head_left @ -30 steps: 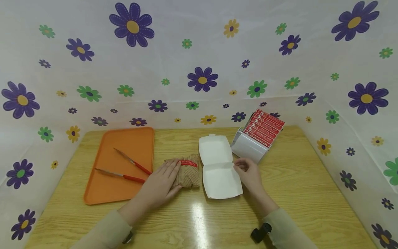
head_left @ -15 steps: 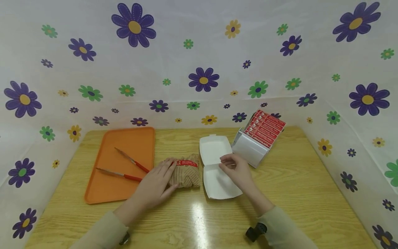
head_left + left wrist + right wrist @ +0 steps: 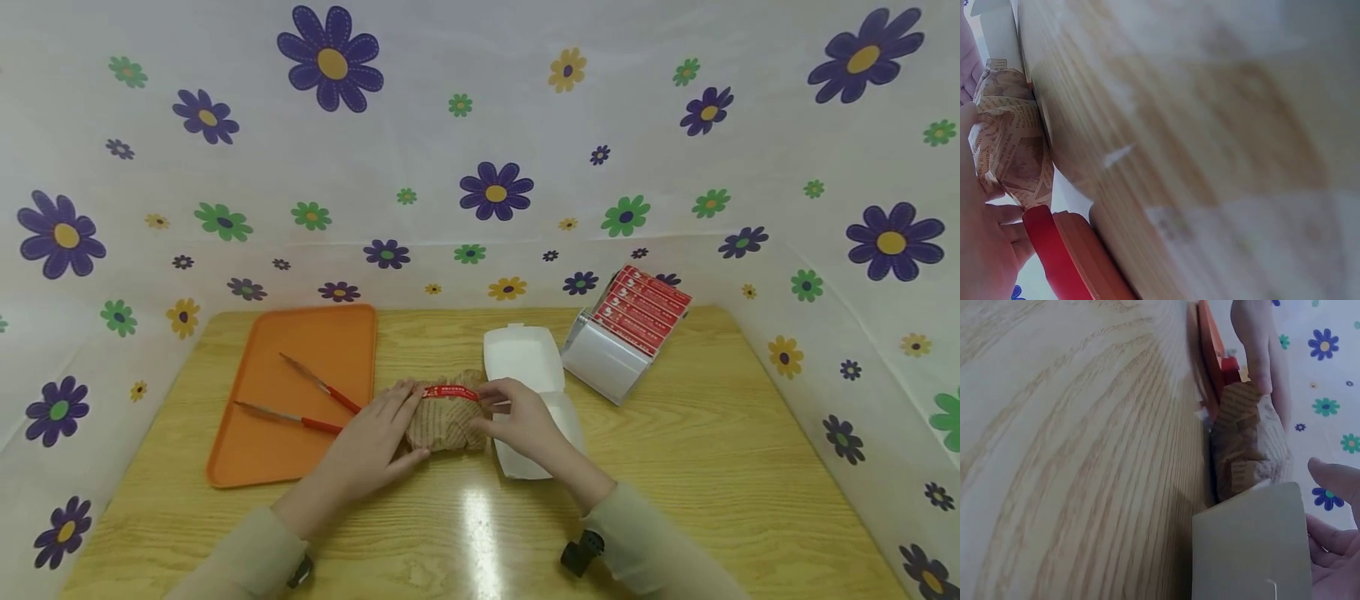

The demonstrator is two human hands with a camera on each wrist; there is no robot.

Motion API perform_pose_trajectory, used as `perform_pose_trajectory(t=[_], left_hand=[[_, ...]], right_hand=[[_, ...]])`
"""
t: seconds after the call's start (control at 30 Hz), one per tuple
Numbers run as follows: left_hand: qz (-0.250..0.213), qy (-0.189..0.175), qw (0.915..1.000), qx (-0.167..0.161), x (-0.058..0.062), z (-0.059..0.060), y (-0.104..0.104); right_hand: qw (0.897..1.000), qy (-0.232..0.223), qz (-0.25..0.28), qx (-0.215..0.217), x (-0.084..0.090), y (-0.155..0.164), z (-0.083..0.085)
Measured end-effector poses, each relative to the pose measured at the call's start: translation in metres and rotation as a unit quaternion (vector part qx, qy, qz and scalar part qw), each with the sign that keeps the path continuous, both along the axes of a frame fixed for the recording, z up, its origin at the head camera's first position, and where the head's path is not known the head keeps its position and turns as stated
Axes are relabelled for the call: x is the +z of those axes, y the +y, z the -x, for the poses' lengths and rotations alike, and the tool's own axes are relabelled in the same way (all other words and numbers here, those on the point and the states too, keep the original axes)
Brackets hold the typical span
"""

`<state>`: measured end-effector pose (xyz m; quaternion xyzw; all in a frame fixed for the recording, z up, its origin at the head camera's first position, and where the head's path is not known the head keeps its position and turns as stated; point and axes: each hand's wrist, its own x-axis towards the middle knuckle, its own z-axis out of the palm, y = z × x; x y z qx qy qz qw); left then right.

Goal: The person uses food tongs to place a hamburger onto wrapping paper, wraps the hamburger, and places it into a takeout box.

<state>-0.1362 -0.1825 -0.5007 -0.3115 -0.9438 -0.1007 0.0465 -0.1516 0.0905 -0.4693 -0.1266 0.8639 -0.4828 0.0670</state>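
Note:
A bundle wrapped in brown printed paper (image 3: pixel 444 425) with a red sticker band (image 3: pixel 450 392) lies on the wooden table (image 3: pixel 675 467). My left hand (image 3: pixel 397 417) rests against its left side, fingers straight along the top and thumb low at the front. My right hand (image 3: pixel 510 417) reaches in from the right, fingertips at the band's end, in front of the open white paper box (image 3: pixel 525 354). In the right wrist view the bundle (image 3: pixel 1250 437) stands beside the box flap (image 3: pixel 1247 550), and my right hand's fingers (image 3: pixel 1335 481) are spread a little apart from it.
An orange tray (image 3: pixel 322 333) lies to the left with red-handled tongs (image 3: pixel 318 387) on it. A dispenser of red labels (image 3: pixel 630 329) stands at the back right. Flowered white sheeting walls in the table on three sides.
My right hand has moved left from the box's right edge, across the box, to the bundle's right side. The left hand has stayed on the bundle.

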Motion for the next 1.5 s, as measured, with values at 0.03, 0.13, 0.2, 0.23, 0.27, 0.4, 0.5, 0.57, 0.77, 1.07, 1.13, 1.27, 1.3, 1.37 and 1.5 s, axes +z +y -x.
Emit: perform_pose_trajectory(t=[0.03, 0.13, 0.2, 0.23, 0.27, 0.4, 0.5, 0.57, 0.77, 1.07, 1.13, 1.27, 1.3, 1.37, 1.5], left_hand=[[-0.001, -0.001, 1.0000, -0.001, -0.001, 0.001, 0.000], [0.002, -0.007, 1.0000, 0.002, -0.003, 0.003, 0.001], [0.001, -0.012, 0.9999, 0.004, -0.003, 0.004, 0.002], [-0.002, -0.013, 0.9999, 0.006, -0.003, 0.004, 0.002], [-0.002, -0.016, 0.9998, 0.009, -0.003, 0.005, 0.002], [-0.012, -0.021, 0.9996, 0.017, -0.001, 0.005, 0.002], [-0.021, -0.027, 0.9991, 0.026, -0.001, 0.004, 0.001], [-0.023, -0.031, 0.9989, 0.029, -0.001, 0.004, 0.000], [-0.029, -0.032, 0.9987, 0.028, -0.003, 0.006, -0.003], [-0.077, -0.035, 0.9957, 0.037, 0.001, 0.006, -0.006], [-0.086, -0.028, 0.9952, 0.039, 0.002, 0.005, -0.008], [-0.091, -0.001, 0.9954, 0.029, 0.007, 0.006, -0.011], [-0.091, 0.007, 0.9955, 0.024, 0.009, 0.006, -0.011], [-0.087, 0.018, 0.9959, 0.016, 0.013, 0.007, -0.010], [-0.085, 0.028, 0.9960, -0.003, 0.022, 0.010, -0.001]], right_hand=[[1.000, -0.001, -0.010, 0.003, 0.000, -0.002, 0.000], [1.000, -0.008, -0.028, 0.008, 0.000, -0.006, 0.000], [0.999, -0.012, -0.042, 0.013, 0.000, -0.008, 0.001], [0.998, -0.012, -0.053, 0.016, 0.000, -0.009, 0.001], [0.998, -0.010, -0.065, 0.020, 0.001, -0.010, 0.001], [0.993, -0.010, -0.115, 0.035, 0.002, -0.014, 0.001], [0.990, -0.014, -0.133, 0.040, 0.003, -0.017, 0.001], [0.990, -0.015, -0.137, 0.042, 0.003, -0.019, 0.001], [0.991, -0.005, -0.126, 0.038, 0.002, -0.023, 0.002], [0.996, 0.016, -0.076, 0.040, 0.002, -0.026, 0.003], [0.996, 0.022, -0.071, 0.040, 0.002, -0.027, 0.003], [0.997, 0.036, -0.055, 0.039, 0.007, -0.027, 0.001], [0.997, 0.039, -0.051, 0.038, 0.009, -0.027, 0.001], [0.998, 0.042, -0.037, 0.035, 0.014, -0.024, -0.001], [0.998, 0.055, -0.022, 0.025, 0.021, -0.011, -0.006]])
